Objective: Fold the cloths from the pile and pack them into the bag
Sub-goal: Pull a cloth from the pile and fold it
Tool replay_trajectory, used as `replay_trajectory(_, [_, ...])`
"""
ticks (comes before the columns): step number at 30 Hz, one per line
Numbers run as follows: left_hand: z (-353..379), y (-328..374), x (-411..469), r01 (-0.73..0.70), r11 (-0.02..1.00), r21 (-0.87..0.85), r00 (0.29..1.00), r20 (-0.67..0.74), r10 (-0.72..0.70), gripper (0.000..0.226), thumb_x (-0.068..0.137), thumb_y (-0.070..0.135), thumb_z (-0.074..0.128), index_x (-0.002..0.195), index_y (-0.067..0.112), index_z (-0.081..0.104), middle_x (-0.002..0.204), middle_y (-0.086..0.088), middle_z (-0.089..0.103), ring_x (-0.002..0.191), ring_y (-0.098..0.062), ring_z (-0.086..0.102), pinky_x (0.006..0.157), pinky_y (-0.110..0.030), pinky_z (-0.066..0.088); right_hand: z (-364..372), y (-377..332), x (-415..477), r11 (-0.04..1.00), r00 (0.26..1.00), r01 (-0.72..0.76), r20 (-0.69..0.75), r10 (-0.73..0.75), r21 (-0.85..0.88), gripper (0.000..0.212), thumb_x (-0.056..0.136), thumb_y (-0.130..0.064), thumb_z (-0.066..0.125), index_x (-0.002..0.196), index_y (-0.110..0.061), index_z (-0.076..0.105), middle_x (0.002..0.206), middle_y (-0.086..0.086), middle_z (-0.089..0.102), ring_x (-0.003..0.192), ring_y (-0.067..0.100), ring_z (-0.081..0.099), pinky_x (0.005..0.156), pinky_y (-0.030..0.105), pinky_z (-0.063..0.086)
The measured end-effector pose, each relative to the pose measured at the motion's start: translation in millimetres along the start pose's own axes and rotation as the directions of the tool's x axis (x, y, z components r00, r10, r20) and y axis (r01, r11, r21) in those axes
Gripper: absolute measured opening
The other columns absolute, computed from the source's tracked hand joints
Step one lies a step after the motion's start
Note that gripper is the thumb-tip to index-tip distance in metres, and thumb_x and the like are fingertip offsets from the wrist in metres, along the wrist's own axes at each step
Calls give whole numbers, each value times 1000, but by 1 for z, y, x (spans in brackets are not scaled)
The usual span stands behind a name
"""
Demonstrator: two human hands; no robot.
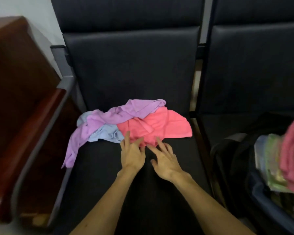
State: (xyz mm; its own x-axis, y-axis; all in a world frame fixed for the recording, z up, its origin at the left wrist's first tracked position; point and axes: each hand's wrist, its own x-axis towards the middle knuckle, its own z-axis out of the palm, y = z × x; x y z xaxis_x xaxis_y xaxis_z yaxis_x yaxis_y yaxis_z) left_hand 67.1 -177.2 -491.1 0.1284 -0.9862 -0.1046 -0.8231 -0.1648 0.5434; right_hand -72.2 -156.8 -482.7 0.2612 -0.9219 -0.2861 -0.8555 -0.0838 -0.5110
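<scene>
Head view: both hands' grip wide, left hand (pixel 133 154) and right hand (pixel 165 159) fingertips touching pink cloth (pixel 157 127) (bag (pixel 241 167) cut off, blurred).

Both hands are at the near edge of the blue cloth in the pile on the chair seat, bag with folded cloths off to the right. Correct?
Not quite: in the head view the left hand and right hand reach the near edge of the pink cloth, not the blue cloth. Chair seat and bag with folded cloths are as stated.
</scene>
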Motion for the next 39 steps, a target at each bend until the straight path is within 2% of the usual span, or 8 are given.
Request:
replay_trajectory(4, [12, -16, 22, -51, 983, 177, 998, 53, 42, 40, 99, 26, 51, 138, 34, 55, 166, -2, 7, 141, -30, 21, 108, -47, 34, 12, 5, 31, 977, 999, -2, 44, 11, -211, 63, 97, -42, 50, 153, -40, 22, 165, -11, -7, 146, 27, 8, 112, 53, 21])
replay_trajectory(9, [18, -24, 27, -33, 986, 164, 999, -23, 38, 38, 97, 26, 53, 134, 15, 55, 158, 3, 35, 139, -25, 29, 104, -45, 34, 16, 12, 41, 980, 1000, -27, -4, 27, -195, 70, 95, -53, 51, 154, -28, 25, 162, -17, 10, 142, 20, 16, 107, 47, 28])
replay_trajectory(14, [-1, -22, 10, -45, 982, -184, 969, -247, -2, 14, 91, 17, 62, 81, 12, 71, 83, -1, 70, 85, -21, 61, 76, -40, 52, 8, 12, 23, 996, 997, -70, -18, 69, -64, 57, 95, -42, 56, 146, -21, 44, 155, -10, 34, 143, 15, 25, 114, 46, 30])
replay_trajectory(18, [-37, -5, -21, 14, 893, -450, 967, -222, -126, 12, 86, 24, 74, 74, 20, 75, 69, 11, 70, 67, -6, 63, 68, -25, 50, 8, 0, -18, 984, 988, -156, 36, 153, 88, 30, 91, -41, 60, 108, -21, 74, 114, 0, 69, 109, 20, 63, 96, 36, 50])
replay_trajectory(23, [-56, 14, -82, -17, 858, -513, 997, -70, -22, 17, 78, 14, 79, 66, 24, 72, 66, 9, 70, 67, -9, 67, 67, -30, 56, -4, -18, -88, 968, 948, -206, 276, 161, 143, 32, 85, -41, 64, 73, -12, 72, 75, 0, 72, 70, 16, 69, 73, 33, 58])
replay_trajectory(30, [-120, 33, -146, -10, 781, -625, 994, 80, 77, 38, 82, 14, 78, 116, 24, 64, 99, -1, 69, 86, -7, 65, 70, -17, 51, -56, -60, -157, 969, 895, -183, 436, 93, 168, 40, 94, -48, 60, 95, -8, 65, 72, 4, 67, 46, 11, 63, 44, 17, 43])
replay_trajectory(35, [-195, 68, -190, -10, 605, -796, 969, 141, 201, 13, 94, 11, 64, 98, 14, 76, 94, -6, 73, 92, -18, 66, 79, -32, 49, -102, -99, -208, 966, 932, -89, 363, -6, 244, 50, 93, -54, 59, 110, -7, 59, 66, 6, 58, 40, 12, 53, 40, 21, 42])
replay_trajectory(39, [-254, 110, -216, -114, 534, -838, 961, 43, 272, 17, 98, 7, 54, 99, 12, 70, 92, -6, 69, 85, -15, 64, 74, -28, 52, -148, -128, -247, 906, 974, 24, 194, -116, 422, 50, 90, -57, 62, 121, -19, 56, 92, 14, 74, 53, 17, 64, 48, 26, 47])
